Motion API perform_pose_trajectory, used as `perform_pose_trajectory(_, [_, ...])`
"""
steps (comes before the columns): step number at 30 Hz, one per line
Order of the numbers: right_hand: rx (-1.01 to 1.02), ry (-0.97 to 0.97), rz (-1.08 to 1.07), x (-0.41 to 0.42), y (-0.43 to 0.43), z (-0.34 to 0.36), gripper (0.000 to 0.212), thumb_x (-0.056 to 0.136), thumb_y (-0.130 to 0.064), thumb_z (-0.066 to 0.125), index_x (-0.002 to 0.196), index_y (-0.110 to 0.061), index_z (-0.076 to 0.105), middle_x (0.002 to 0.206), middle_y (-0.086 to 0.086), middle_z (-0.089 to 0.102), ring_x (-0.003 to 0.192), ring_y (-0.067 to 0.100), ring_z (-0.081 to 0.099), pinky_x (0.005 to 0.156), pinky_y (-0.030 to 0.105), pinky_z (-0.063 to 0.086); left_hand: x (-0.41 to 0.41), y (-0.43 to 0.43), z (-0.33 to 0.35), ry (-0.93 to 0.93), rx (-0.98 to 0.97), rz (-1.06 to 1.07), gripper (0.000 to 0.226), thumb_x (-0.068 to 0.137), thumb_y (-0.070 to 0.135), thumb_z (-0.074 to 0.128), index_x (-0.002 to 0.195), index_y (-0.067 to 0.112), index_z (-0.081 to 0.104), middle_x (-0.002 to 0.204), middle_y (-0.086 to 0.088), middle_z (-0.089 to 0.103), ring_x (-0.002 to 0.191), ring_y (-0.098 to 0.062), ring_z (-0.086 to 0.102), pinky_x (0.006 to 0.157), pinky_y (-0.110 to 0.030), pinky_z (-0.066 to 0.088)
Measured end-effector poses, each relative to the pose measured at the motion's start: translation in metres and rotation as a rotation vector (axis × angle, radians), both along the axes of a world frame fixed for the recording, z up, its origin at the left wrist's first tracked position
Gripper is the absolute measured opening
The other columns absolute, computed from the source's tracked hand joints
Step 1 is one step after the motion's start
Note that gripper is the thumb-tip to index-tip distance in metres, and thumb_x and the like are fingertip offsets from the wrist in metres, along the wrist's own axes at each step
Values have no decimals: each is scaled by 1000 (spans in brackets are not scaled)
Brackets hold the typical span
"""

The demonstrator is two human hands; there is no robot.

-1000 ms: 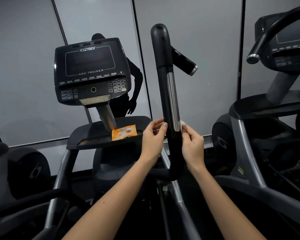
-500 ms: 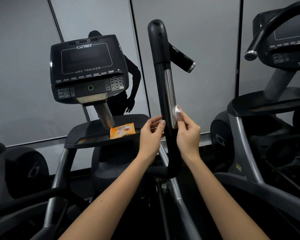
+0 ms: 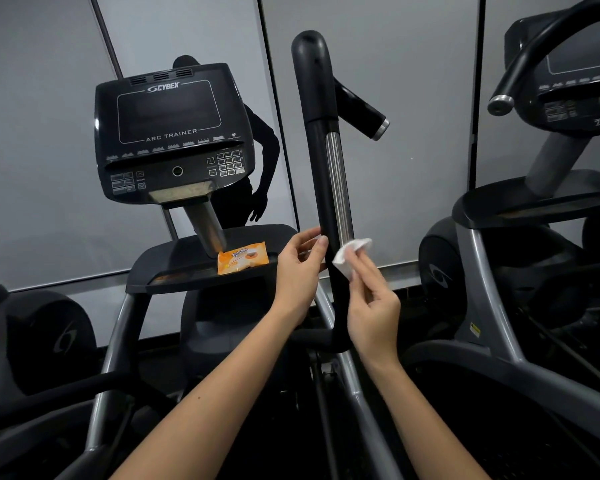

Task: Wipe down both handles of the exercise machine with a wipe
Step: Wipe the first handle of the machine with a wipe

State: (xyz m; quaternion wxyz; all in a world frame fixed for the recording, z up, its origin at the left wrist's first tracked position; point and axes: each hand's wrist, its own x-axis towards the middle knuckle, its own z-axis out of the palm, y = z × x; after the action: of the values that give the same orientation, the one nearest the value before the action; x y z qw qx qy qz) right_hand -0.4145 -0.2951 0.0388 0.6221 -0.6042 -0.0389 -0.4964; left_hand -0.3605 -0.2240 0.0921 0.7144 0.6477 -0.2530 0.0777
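Observation:
An upright black handle (image 3: 317, 140) with a long silver strip stands in the middle of the view. My right hand (image 3: 373, 303) pinches a small white wipe (image 3: 350, 252) against the handle's right side, just below the silver strip. On the handle's left side, my left hand (image 3: 300, 271) has its fingertips touching the bar at about the same height and holds nothing. A short side grip (image 3: 364, 110) with a silver end cap sticks out behind the handle. The machine's other handle is not in view.
The black console (image 3: 170, 133) sits to the left, above a tray (image 3: 174, 268) that carries an orange wipes pack (image 3: 242, 261). A second machine (image 3: 534, 220) stands close on the right, with its curved handle (image 3: 530, 60) overhead. Grey wall panels lie behind.
My right hand rose with the wipe along the silver strip, then came back down to just below it. The wipe now shows more openly. My left hand stayed by the bar.

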Motion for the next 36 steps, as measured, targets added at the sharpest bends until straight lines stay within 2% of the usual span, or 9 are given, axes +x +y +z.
perform_pose_trajectory(4, [-77, -16, 10, 9, -2, 23, 35, 92, 3, 46, 123, -11, 57, 134, -3, 49, 128, 2, 41, 102, 9, 33, 0, 1, 0, 0, 11, -11, 13, 92, 18, 54, 97, 30, 58, 110, -12, 63, 102, -23, 61, 84, -31, 53])
perform_pose_trajectory(10, [107, 95, 202, 22, -26, 58, 33, 97, -8, 42, 124, -22, 54, 123, -8, 58, 118, 6, 54, 104, 25, 42, 4, 4, 0, -23, 35, -1, 14, 94, 13, 50, 99, 21, 60, 98, -5, 68, 90, -16, 66, 72, -22, 53])
perform_pose_trajectory(14, [143, 171, 265, 21, -32, 45, 33, 97, -6, 41, 128, -11, 53, 125, 4, 60, 117, 10, 55, 104, 27, 41, 5, 3, 2, -21, 30, 10, 13, 94, 14, 50, 100, 19, 60, 99, -7, 68, 92, -17, 66, 78, -27, 55])
perform_pose_trajectory(17, [164, 133, 228, 8, -24, 24, 32, 95, -6, 45, 123, -17, 55, 123, 0, 62, 115, 5, 56, 102, 22, 42, 8, 0, 9, -35, 8, 20, 14, 94, 16, 49, 103, 17, 61, 100, -9, 68, 93, -21, 66, 81, -33, 54])
perform_pose_trajectory(20, [86, 43, 131, 2, -12, 10, 37, 93, -1, 47, 119, -26, 55, 128, -2, 58, 120, 1, 51, 101, 15, 40, 10, -4, 20, -62, -19, 25, 16, 96, 16, 47, 105, 16, 60, 97, -6, 67, 91, -20, 65, 78, -29, 55])
perform_pose_trajectory(25, [-154, -52, -29, 17, -9, 32, 40, 91, 4, 48, 122, -20, 55, 130, -10, 49, 124, -8, 41, 102, 11, 35, 11, -9, 41, -90, -57, 42, 17, 96, 17, 46, 109, 15, 56, 94, 0, 60, 87, -13, 59, 75, -23, 51])
perform_pose_trajectory(31, [-20, -30, 69, 32, -28, 80, 31, 94, -7, 49, 120, -19, 58, 113, -10, 64, 106, 1, 59, 96, 19, 46, 10, -11, 46, -90, -63, 18, 16, 95, 15, 48, 108, 15, 56, 90, 3, 62, 81, -4, 61, 68, -14, 53])
perform_pose_trajectory(34, [100, 22, 168, 40, -37, 89, 29, 94, -5, 48, 120, -11, 60, 114, 1, 66, 108, 10, 61, 97, 27, 48, 10, -10, 46, -81, -67, 12, 14, 95, 16, 48, 106, 16, 57, 91, 3, 63, 81, -3, 62, 67, -14, 53])
perform_pose_trajectory(36, [125, 31, 170, 39, -37, 87, 29, 93, -3, 48, 118, -11, 61, 114, 4, 67, 103, 8, 63, 93, 23, 49, 10, -9, 46, -85, -66, 2, 12, 95, 15, 49, 103, 18, 57, 91, 3, 63, 82, -4, 62, 66, -13, 53])
